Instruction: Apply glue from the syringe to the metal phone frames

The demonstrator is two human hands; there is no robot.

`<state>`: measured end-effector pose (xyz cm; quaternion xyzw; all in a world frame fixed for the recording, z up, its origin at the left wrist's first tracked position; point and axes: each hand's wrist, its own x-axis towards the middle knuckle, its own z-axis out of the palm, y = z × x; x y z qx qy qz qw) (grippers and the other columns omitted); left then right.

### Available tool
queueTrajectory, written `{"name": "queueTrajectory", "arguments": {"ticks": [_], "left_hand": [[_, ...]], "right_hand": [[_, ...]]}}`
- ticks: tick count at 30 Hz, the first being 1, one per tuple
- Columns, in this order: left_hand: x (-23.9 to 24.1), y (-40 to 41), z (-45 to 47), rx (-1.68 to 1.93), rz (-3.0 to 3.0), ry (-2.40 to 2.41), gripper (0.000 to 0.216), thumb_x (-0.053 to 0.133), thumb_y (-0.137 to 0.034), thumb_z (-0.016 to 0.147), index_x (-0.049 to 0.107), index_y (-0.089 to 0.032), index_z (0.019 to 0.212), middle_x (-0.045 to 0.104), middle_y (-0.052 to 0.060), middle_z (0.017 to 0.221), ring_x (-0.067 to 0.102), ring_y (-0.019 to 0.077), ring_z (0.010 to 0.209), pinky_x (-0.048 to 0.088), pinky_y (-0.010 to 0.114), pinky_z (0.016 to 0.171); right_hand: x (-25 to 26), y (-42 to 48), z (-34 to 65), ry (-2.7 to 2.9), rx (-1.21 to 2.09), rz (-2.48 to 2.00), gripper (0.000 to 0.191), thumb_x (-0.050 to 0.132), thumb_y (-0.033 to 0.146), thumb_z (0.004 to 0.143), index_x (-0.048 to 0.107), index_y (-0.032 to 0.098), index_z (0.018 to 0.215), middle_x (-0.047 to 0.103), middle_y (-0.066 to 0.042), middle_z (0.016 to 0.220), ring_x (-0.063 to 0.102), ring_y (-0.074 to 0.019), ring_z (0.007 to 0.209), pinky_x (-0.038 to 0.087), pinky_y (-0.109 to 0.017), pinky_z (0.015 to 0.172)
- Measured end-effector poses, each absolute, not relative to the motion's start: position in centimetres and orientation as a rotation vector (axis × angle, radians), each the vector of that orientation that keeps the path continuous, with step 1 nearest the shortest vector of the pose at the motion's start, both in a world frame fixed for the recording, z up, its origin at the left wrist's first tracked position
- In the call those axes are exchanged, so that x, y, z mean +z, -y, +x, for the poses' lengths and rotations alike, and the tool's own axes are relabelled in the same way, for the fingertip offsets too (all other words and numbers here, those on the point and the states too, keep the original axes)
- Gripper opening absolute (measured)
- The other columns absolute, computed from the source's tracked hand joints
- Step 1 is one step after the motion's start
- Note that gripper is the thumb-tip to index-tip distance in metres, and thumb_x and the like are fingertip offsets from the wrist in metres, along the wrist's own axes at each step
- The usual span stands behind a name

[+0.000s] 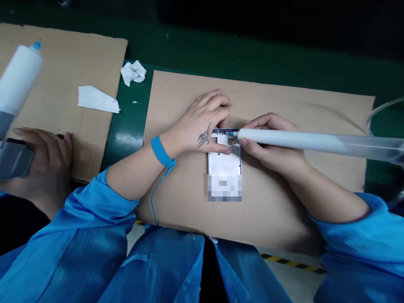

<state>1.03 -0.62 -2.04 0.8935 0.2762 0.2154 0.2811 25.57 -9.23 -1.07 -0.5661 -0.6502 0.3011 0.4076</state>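
Here the left hand (202, 122) clamps the top end of a metal frame (224, 162), thumb laid across it, fingers curled over the far edge. The frame lies flat on a cardboard sheet (284, 202) on the green desk (189, 50). The right hand (271, 147) is closed around a white syringe (299, 140), whose tip touches the frame's top edge. A blue strap (161, 150) circles the left wrist. Off to the left, a co-worker's hand (47, 164) rests on another cardboard.
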Motion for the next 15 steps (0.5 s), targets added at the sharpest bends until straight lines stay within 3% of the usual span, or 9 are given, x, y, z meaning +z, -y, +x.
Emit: {"name": "queueTrajectory", "arguments": {"ticks": [15], "left_hand": [[-1.88, 0.56, 1.00, 0.563, 2.407, -0.742, 0.061, 0.098, -0.074, 0.074, 0.069, -0.027, 0.100, 0.065, 0.015, 0.156, 0.040, 0.0505, 0.168, 0.035, 0.074, 0.138]], "right_hand": [[-1.47, 9.04, 25.55, 1.647, 0.740, -1.432, 0.030, 0.095, 0.050, 0.082, 0.073, 0.031, 0.093, 0.083, -0.003, 0.088, 0.078, -0.0246, 0.071, 0.064, -0.037, 0.059]]}}
